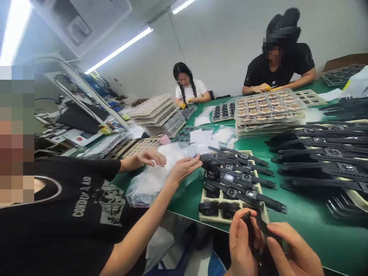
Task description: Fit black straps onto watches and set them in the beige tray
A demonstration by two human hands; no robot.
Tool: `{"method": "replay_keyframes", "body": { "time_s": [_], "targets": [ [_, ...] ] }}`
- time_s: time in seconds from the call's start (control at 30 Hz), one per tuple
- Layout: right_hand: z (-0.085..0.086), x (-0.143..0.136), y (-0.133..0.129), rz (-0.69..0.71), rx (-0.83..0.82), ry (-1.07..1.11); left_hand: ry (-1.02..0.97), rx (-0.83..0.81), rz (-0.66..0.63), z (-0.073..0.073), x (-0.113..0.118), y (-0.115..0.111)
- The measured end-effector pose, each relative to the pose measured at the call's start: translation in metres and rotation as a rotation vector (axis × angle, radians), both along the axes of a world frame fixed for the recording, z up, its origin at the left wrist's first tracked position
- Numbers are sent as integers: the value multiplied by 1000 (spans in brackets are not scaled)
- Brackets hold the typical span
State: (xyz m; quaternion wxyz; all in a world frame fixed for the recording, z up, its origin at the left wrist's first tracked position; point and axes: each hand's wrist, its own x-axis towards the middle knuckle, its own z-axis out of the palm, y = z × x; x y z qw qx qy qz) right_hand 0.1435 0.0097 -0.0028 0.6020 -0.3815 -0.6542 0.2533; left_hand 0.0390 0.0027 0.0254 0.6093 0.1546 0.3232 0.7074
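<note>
Green table (310, 209) bears watches (247, 178) on a tray (202, 214) beside both hands (270, 245).

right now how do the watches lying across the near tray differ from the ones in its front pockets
The crosswise watches are stretched out nearly straight, while the pocketed watches are curled into loops. The crosswise watches reach past the rim of the tray; the pocketed watches sit within it. Both have black straps.
</note>
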Motion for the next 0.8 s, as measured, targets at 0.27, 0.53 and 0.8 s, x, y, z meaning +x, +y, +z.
{"method": "replay_keyframes", "body": {
  "time_s": [0.27, 0.53, 0.8],
  "targets": [
    [5, -3, 8, 65, 31, -39, 197, -32, -41, -11, -10, -5],
    [-3, 2, 13, 69, -55, 92, 776, 310, -15, -23, -22, 6],
    [-13, 4, 11, 129, -243, 208, 926, 299, 23, -12, -27, 4]
  ]
}}
